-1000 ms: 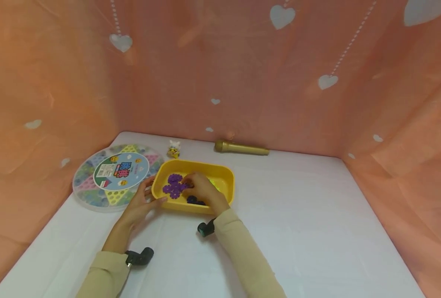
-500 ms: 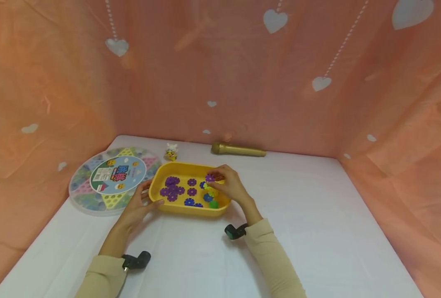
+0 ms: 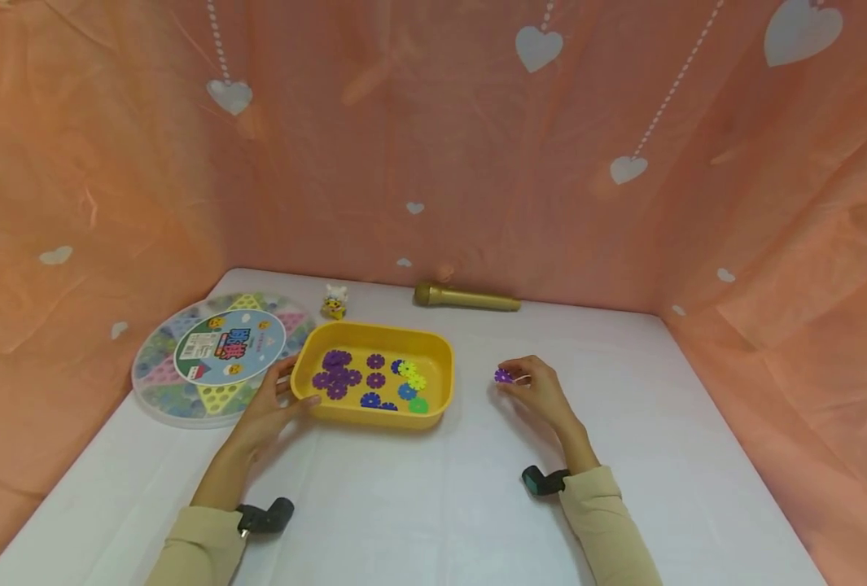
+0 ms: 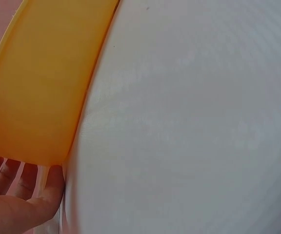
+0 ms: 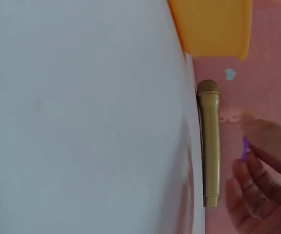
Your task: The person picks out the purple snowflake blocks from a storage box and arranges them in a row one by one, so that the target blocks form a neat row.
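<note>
Peach cloth is backing table; R hand is pinching purple disc right of yellow tray, L hand gripping tray's left end; disc prob. light, stiff, best edge-held.

Gold microphone, small figurine near far edge of white table
Round game board lies at left; heart-patterned orange cloth hangs behind.

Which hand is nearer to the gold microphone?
The right. The right hand, pinching a purple piece, is on the near side of the gold microphone, off its right end; the left hand is farther off, to its left, holding the yellow tray's left end.
</note>
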Motion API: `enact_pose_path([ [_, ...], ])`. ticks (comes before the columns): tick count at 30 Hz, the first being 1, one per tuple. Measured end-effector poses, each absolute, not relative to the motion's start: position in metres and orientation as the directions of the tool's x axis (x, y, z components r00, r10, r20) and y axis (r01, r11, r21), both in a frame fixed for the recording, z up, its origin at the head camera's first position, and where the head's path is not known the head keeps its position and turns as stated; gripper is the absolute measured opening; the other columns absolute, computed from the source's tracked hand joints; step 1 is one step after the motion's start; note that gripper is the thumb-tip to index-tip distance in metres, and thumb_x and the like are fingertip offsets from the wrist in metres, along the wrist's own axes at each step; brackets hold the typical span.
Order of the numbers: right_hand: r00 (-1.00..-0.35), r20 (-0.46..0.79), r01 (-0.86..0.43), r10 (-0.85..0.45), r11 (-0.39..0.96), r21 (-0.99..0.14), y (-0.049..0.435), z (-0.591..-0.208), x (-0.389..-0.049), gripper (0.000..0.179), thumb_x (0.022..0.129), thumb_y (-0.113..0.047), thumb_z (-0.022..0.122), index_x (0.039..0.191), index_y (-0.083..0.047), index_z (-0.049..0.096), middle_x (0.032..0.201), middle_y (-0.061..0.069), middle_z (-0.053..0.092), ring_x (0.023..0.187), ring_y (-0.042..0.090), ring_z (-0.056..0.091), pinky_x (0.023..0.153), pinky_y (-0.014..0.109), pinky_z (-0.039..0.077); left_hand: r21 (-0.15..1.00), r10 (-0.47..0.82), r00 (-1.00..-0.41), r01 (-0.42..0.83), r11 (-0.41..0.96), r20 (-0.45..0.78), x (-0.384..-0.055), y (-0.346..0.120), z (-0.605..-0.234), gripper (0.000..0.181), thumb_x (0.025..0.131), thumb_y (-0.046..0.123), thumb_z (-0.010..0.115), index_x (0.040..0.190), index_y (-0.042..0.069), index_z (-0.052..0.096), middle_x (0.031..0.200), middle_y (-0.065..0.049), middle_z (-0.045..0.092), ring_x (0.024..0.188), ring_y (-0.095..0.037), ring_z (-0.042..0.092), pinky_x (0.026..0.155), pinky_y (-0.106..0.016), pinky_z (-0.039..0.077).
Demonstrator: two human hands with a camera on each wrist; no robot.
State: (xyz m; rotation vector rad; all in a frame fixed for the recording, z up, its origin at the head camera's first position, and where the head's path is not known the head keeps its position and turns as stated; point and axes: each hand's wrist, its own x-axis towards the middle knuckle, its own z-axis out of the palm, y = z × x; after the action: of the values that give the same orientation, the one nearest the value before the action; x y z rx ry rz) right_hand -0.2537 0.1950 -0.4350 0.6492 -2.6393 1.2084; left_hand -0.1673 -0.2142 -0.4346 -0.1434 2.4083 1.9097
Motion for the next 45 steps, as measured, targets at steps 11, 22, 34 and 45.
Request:
enact_pose_path([
  [11, -0.907, 0.212, -0.399, -0.364, 0.583, -0.708, 0.191, -0.456, -0.252, 0.030, 0.076, -0.011, 0.077, 0.103, -0.005, 0.068, 0.095, 0.006, 0.061, 0.083, 0.017, 0.059, 0.076, 0.025, 0.052, 0.966, -0.041, -0.993, -0.121, 0.228, -0.115, -0.168, -0.214, -0.436, 0.088, 0.084, 0.020, 0.069, 0.148, 0.010, 0.011, 0.152, -0.016, 0.015, 0.136, -0.041, 0.019, 0.108, -0.056, 0.024],
  [22, -0.909, 0.209, -0.393, -0.360, 0.577, -0.716, 0.182, -0.467, -0.253, 0.029, 0.075, -0.015, 0.078, 0.102, -0.008, 0.070, 0.093, 0.004, 0.062, 0.082, 0.016, 0.054, 0.072, 0.025, 0.047, 0.964, -0.048, -0.990, -0.141, 0.225, -0.134, -0.169, -0.215, -0.437, 0.088, 0.084, 0.021, 0.070, 0.149, 0.012, 0.011, 0.152, -0.014, 0.015, 0.136, -0.040, 0.018, 0.108, -0.056, 0.025],
  [34, -0.898, 0.257, -0.428, -0.358, 0.570, -0.701, 0.182, -0.473, -0.255, 0.027, 0.076, -0.012, 0.077, 0.102, -0.009, 0.071, 0.094, 0.003, 0.064, 0.084, 0.016, 0.054, 0.074, 0.027, 0.047, 0.962, -0.051, -0.989, -0.145, 0.232, -0.137, -0.168, -0.214, -0.435, 0.088, 0.084, 0.021, 0.069, 0.149, 0.013, 0.011, 0.153, -0.014, 0.014, 0.137, -0.040, 0.018, 0.108, -0.055, 0.025],
  [45, -0.905, 0.296, -0.410, -0.306, 0.443, -0.797, 0.163, -0.435, -0.263, 0.034, 0.081, -0.010, 0.072, 0.112, 0.000, 0.064, 0.104, 0.016, 0.063, 0.093, 0.027, 0.060, 0.085, 0.034, 0.053, 0.960, -0.057, -0.988, -0.156, 0.231, -0.147, -0.168, -0.213, -0.434, 0.088, 0.085, 0.020, 0.069, 0.149, 0.012, 0.010, 0.153, -0.015, 0.014, 0.137, -0.040, 0.017, 0.109, -0.054, 0.025],
])
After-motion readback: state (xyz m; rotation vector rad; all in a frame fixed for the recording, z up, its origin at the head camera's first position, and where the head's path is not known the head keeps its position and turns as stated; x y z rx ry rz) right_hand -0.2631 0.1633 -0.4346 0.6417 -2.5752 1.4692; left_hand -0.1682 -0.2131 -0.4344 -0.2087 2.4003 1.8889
